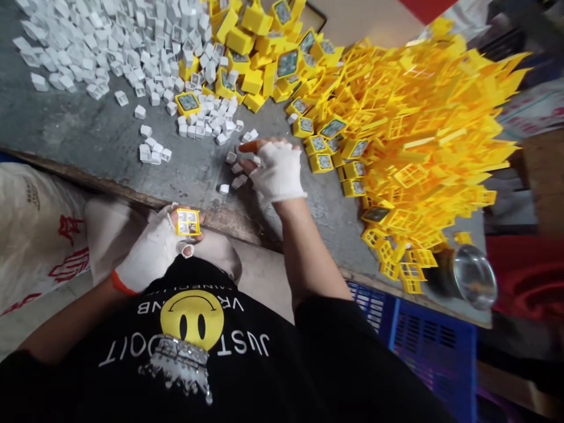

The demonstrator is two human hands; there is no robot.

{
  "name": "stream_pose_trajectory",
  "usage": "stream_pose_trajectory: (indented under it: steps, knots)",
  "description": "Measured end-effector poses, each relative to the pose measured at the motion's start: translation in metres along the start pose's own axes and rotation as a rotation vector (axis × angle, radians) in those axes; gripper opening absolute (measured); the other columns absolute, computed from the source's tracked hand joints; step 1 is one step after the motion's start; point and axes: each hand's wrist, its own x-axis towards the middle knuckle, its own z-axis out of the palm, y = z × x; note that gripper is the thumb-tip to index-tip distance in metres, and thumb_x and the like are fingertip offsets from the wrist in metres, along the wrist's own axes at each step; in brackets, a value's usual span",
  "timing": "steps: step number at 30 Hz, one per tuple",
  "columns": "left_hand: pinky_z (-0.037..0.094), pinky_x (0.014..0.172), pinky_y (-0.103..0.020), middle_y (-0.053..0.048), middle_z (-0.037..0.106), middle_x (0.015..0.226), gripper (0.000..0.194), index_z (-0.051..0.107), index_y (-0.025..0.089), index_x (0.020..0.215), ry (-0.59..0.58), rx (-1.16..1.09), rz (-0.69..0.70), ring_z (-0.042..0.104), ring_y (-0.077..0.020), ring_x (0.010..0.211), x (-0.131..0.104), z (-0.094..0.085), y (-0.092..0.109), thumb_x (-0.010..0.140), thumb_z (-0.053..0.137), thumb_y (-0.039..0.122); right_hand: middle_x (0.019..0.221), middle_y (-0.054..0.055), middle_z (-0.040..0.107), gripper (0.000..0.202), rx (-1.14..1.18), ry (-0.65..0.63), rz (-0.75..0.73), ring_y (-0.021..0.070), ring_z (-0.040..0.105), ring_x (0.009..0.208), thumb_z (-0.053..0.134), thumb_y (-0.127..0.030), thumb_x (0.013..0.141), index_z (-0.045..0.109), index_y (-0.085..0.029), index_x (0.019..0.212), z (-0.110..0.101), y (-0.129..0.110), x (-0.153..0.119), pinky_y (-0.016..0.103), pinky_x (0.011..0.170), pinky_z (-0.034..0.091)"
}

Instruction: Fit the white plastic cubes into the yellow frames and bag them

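My left hand, in a white fingerless glove with an orange cuff edge, is closed around a small yellow plastic frame in front of my body. White pieces show in the frame's square openings; the lower right opening looks different from the others. My right hand, also gloved and with an orange cover on one finger, rests low over the grey table. Its thumb and forefinger come together around a small white cube. Several loose white cubes lie beside those fingertips.
A large heap of white cubes covers the table's far left. Yellow blocks with grey faces lie behind the right hand, and piled yellow frames spread rightward. A metal bowl stands at the right edge; a blue crate is below.
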Motion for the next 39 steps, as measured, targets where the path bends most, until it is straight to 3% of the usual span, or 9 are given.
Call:
stream_pose_trajectory:
  steps: [4,9,12,17,21,25,33,36,39]
  knots:
    - [0.054,0.057,-0.026,-0.008,0.077,0.108,0.028,0.064,0.023,0.113,0.054,0.026,0.068,0.076,-0.0221,0.080,0.001,0.003,-0.001,0.094,0.078,0.038,0.108,0.015,0.081,0.034,-0.217,-0.082,0.027,0.0377,0.069,0.112,0.070,-0.054,0.098,0.078,-0.020,0.098,0.016,0.017,0.045,0.063,0.103,0.044]
    - [0.058,0.063,-0.028,-0.007,0.079,0.105,0.030,0.065,0.024,0.113,0.046,0.017,0.160,0.077,-0.0222,0.079,-0.002,0.005,0.000,0.091,0.083,0.033,0.107,0.013,0.080,0.030,-0.293,-0.137,-0.009,0.0385,0.069,0.116,0.070,-0.048,0.098,0.075,-0.019,0.093,0.026,0.008,0.048,0.062,0.103,0.043]
    - [0.059,0.064,-0.028,-0.007,0.078,0.107,0.032,0.068,0.023,0.110,0.047,0.054,0.215,0.078,-0.0230,0.084,-0.002,0.003,0.001,0.088,0.086,0.035,0.103,0.012,0.081,0.015,-0.226,-0.135,-0.011,0.0388,0.070,0.110,0.079,-0.032,0.088,0.075,-0.021,0.097,0.016,-0.003,0.032,0.064,0.102,0.045]
    - [0.061,0.071,-0.029,-0.007,0.077,0.114,0.037,0.069,0.023,0.111,0.048,0.091,0.305,0.077,-0.0245,0.097,-0.003,0.003,0.002,0.084,0.089,0.038,0.090,0.005,0.077,0.028,0.225,-0.054,-0.277,0.0265,0.071,0.090,0.066,-0.051,0.100,0.074,-0.025,0.108,-0.004,-0.044,-0.023,0.047,0.092,0.051]
    - [0.060,0.072,-0.027,-0.005,0.076,0.110,0.037,0.070,0.023,0.111,0.086,0.110,0.381,0.074,-0.0192,0.090,-0.006,0.005,0.001,0.084,0.089,0.038,0.081,0.004,0.074,0.040,0.377,0.003,-0.369,0.0218,0.067,0.077,0.061,-0.060,0.104,0.072,-0.024,0.090,0.007,-0.064,-0.057,0.041,0.083,0.050]
    - [0.060,0.072,-0.025,-0.005,0.077,0.114,0.036,0.072,0.023,0.112,0.055,0.166,0.432,0.073,-0.0184,0.090,-0.008,-0.001,-0.002,0.085,0.089,0.040,0.074,0.004,0.068,0.049,0.507,-0.016,-0.295,0.0217,0.062,0.074,0.060,-0.068,0.102,0.070,-0.024,0.081,0.022,-0.066,-0.063,0.040,0.078,0.049]
    - [0.064,0.087,-0.029,-0.007,0.079,0.123,0.037,0.077,0.024,0.120,0.048,0.370,0.737,0.076,-0.0208,0.105,0.012,-0.032,-0.016,0.089,0.087,0.041,0.077,-0.002,0.066,0.057,1.217,-0.109,0.174,0.0158,0.060,0.072,0.081,-0.079,0.079,0.063,-0.025,0.080,0.043,-0.098,-0.065,0.032,0.071,0.052]
    - [0.063,0.096,-0.030,-0.008,0.080,0.122,0.035,0.078,0.024,0.120,0.059,0.406,0.806,0.076,-0.0212,0.109,0.015,-0.040,-0.016,0.089,0.087,0.037,0.084,-0.001,0.068,0.056,1.263,-0.076,0.213,0.0161,0.062,0.076,0.084,-0.077,0.077,0.062,-0.025,0.082,0.054,-0.108,-0.069,0.032,0.073,0.054]
    - [0.066,0.085,-0.029,-0.007,0.079,0.118,0.035,0.076,0.025,0.120,0.031,0.331,0.715,0.077,-0.0202,0.101,0.013,-0.043,-0.009,0.090,0.086,0.040,0.085,-0.001,0.069,0.054,1.167,-0.179,0.132,0.0159,0.060,0.070,0.083,-0.076,0.079,0.065,-0.027,0.091,0.054,-0.100,-0.059,0.032,0.066,0.053]
